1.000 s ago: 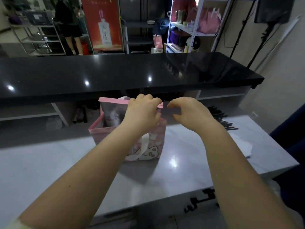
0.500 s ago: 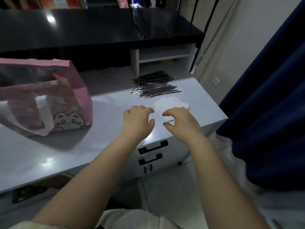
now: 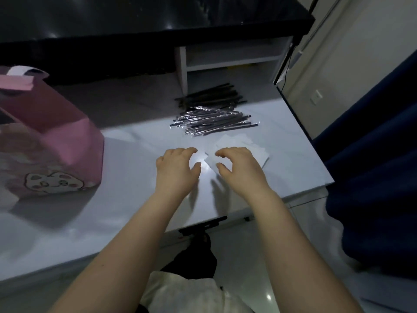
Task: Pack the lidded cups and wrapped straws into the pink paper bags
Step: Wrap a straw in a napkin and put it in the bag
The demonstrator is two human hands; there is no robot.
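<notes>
A pink paper bag (image 3: 67,141) with a cartoon cat print stands at the left of the white counter (image 3: 126,177), its top open. A heap of wrapped straws (image 3: 212,120) lies at the far right of the counter. Just in front of the straws lie some white paper sheets (image 3: 239,145). My left hand (image 3: 178,170) hovers over the counter with loosely curled fingers, holding nothing. My right hand (image 3: 239,168) hangs over the near edge of the white sheets, fingers loosely curled, also holding nothing. No lidded cup is visible.
A black upper counter (image 3: 158,16) runs along the back, with a white shelf unit (image 3: 232,62) beneath it. Dark blue fabric (image 3: 372,154) hangs at the right. Black drawer handles (image 3: 203,225) sit under the counter's front edge.
Both hands have left the top of the pink bag and moved right, to the white sheets near the straws. The view has swung right and down, so the bag now sits at the left.
</notes>
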